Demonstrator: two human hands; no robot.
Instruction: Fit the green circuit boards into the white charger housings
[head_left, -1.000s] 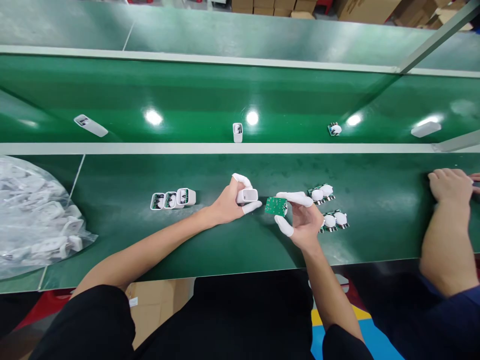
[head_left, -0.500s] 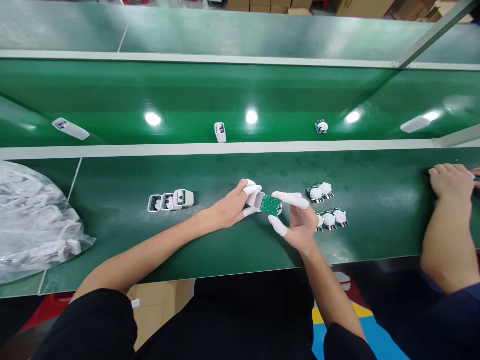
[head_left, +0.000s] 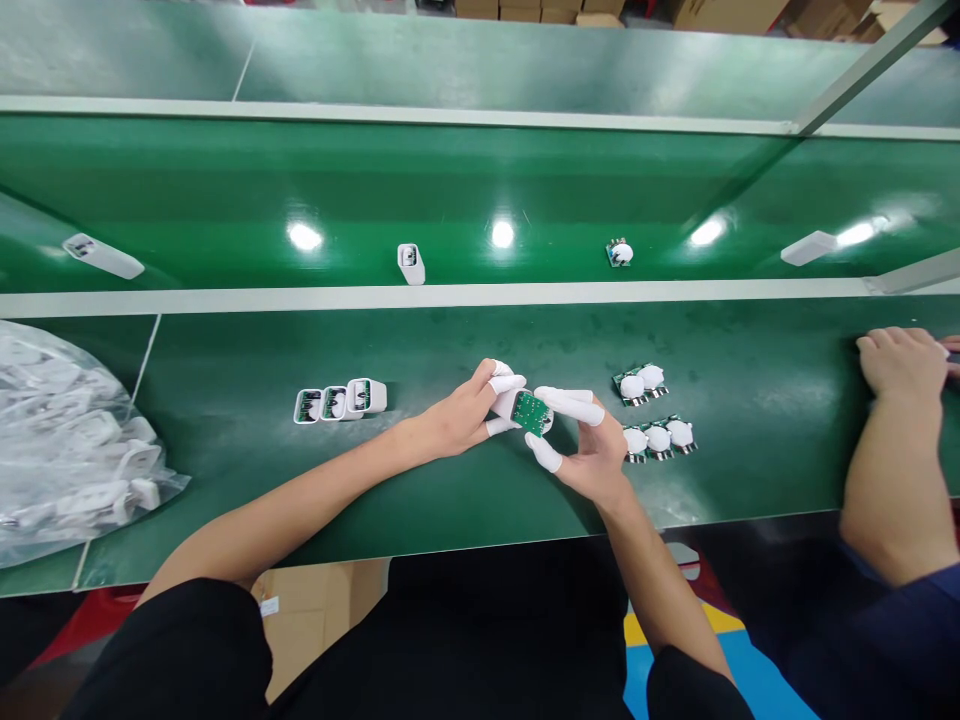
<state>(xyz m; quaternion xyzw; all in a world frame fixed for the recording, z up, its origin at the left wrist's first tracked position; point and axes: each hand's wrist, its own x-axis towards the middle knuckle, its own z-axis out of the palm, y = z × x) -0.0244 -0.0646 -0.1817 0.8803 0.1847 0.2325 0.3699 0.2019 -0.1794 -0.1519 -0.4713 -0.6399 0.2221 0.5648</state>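
Both grips are closed: going rightward past three cases (head_left: 367,396), I see the left hand (head_left: 459,420) around a white case (head_left: 505,404), then the board (head_left: 532,413), its left end at the case's mouth (how far in, I can't tell), pinched by the right hand (head_left: 596,452). I'd judge the case light, stiff, slick, best held round its walls; the board light but fragile, best taken by its edges. Five more boards (head_left: 658,440) lie farther right.

Bright pic w/ round glare spots (head_left: 502,234) at 10, 12 & 2 o'clock on green strip (head_left: 360,190); cartons (head_left: 517,15) nr 12 o'clock poss. slightly soft.
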